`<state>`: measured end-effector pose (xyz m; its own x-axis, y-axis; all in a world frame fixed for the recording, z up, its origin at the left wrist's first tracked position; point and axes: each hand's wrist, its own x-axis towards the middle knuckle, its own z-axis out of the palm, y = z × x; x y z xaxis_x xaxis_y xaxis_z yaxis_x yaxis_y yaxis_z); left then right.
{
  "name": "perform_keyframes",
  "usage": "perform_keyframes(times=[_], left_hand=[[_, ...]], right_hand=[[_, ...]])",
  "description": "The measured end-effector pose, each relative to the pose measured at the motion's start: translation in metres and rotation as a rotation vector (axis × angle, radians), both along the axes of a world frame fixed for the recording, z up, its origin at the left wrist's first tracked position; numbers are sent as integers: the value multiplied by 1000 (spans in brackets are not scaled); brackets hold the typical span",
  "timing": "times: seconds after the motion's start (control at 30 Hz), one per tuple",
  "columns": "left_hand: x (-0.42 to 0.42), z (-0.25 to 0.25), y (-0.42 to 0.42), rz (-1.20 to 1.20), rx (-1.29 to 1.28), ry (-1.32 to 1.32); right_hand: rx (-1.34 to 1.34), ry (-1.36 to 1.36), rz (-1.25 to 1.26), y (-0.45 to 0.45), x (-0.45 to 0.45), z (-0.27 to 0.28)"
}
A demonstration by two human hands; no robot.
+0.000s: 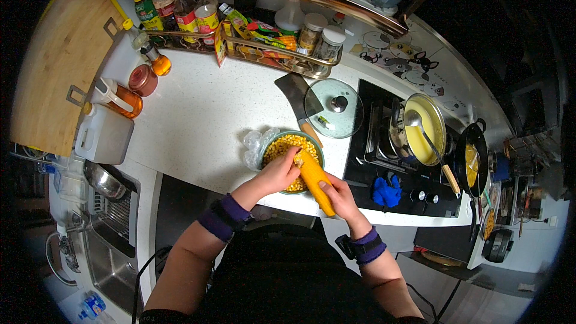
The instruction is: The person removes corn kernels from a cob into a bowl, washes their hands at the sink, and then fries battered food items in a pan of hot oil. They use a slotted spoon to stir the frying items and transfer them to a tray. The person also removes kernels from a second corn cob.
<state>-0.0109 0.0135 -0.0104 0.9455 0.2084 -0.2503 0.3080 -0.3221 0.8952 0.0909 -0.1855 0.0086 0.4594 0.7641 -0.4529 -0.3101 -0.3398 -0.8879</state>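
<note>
A yellow corn cob [317, 184] lies slantwise over a green-rimmed bowl [322, 155] that holds loose corn kernels [294, 143]. My right hand [344, 198] is closed around the lower part of the cob, thumb on top. At the cob's upper end is my left hand [281, 172], its thumb and fingers against the kernels; part of the end looks bare. Whether loose kernels are in the left hand is hidden. Crumpled clear plastic [254, 144] touches the bowl's left side. A cleaver [297, 94] lies behind the bowl, its wooden handle beside the rim.
A glass lid [335, 117] overlaps the cleaver blade. On the black stove [360, 153] stand a pot [443, 144] of yellow liquid with a ladle [427, 137] and a dark wok [461, 166]; a blue cloth [387, 190] lies in front. Bottles and a jug [105, 135] line the left side.
</note>
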Motion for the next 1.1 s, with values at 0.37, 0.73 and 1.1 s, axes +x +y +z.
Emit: perform_keyframes(times=[0.37,0.73,1.1], left_hand=[[-2,-5,-2,46,-135,-96],[1,-18,0,75,-109,-66],[1,-17,-4,97,-111,-170]], right_hand=[[-10,-56,1,1,0,1],[17,-217,15,3,-1,0],[-50,-423,52,6,-1,8]])
